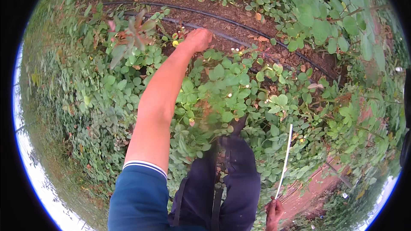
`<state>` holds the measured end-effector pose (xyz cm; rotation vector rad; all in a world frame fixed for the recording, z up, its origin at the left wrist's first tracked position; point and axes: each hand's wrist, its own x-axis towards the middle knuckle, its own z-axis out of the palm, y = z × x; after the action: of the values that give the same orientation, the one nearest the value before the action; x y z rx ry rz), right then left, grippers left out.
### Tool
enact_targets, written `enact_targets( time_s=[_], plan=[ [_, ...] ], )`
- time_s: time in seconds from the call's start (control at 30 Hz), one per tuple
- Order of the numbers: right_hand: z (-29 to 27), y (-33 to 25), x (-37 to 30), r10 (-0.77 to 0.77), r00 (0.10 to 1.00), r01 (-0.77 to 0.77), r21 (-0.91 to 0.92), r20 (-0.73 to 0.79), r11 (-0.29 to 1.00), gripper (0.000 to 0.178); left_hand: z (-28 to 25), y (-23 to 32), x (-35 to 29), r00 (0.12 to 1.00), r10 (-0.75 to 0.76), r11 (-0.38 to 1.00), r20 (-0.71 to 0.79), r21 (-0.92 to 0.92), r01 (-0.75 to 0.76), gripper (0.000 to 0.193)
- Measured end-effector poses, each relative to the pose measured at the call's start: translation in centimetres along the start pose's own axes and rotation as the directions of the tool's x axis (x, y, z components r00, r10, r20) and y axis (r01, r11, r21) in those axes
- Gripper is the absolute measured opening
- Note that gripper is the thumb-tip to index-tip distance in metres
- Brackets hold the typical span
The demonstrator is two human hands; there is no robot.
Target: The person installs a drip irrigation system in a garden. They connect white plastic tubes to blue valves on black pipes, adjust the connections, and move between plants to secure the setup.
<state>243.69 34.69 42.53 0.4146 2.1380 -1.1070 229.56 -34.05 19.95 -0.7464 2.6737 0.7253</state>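
Observation:
My left hand point(200, 39) reaches far forward over the leaves, its fingers curled closed beside a black irrigation hose point(229, 38) on the soil. Whatever those fingers hold, if anything, is hidden by the hand. Low on the right, my right hand point(274, 211) grips the lower end of a long, thin white stick point(285, 160), which points up and slightly to the right. Bushy rose-like plants point(222, 81) with green leaves lie between the two hands. A small yellow bud point(175, 43) is just left of my left wrist.
A second black hose point(205, 13) curves across the brown soil point(231, 21) farther away. Reddish-leaved shoots point(132, 32) stand to the left of my forearm. Dense foliage surrounds my dark trousers point(239, 179). A bare dirt path point(319, 184) runs at the lower right.

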Motion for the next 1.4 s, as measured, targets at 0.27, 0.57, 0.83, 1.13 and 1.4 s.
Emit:
enact_targets(
  time_s=[0.27, 0.57, 0.83, 1.13, 1.4],
  plan=[
    [1.2, -0.3, 2.4, 0.155, 0.987, -0.159, -0.181, -0.036, 0.971, 0.034, 5.7, -4.0, 6.6, 0.902, 0.047, 0.913, 0.43, 0.347, -0.214, 0.02],
    [5.7, -9.0, 5.3, 0.095, 0.995, -0.097, 0.127, 0.016, 0.987, 0.027, 7.8, -4.8, 7.6, 0.852, 0.221, 0.876, 0.475, 0.287, -0.388, 0.033],
    [5.6, -10.0, 6.4, 0.181, 0.983, -0.183, 0.122, 0.024, 0.976, 0.03, 5.8, -4.5, 10.0, 0.885, 0.237, 0.917, 0.4, 0.208, -0.34, 0.021],
    [5.0, -10.8, 8.2, 0.192, 0.981, -0.189, 0.16, -0.003, 0.969, 0.03, 3.8, -3.1, 9.8, 0.841, 0.134, 0.958, 0.524, -0.285, 0.024, 0.006],
    [1.7, -16.8, 16.8, -0.157, 0.946, 0.157, -0.023, -0.286, 0.987, 0.028, 1.9, -1.3, 10.1, 0.832, 0.172, 0.971, 0.528, -0.232, -0.054, 0.018]
  ],
)
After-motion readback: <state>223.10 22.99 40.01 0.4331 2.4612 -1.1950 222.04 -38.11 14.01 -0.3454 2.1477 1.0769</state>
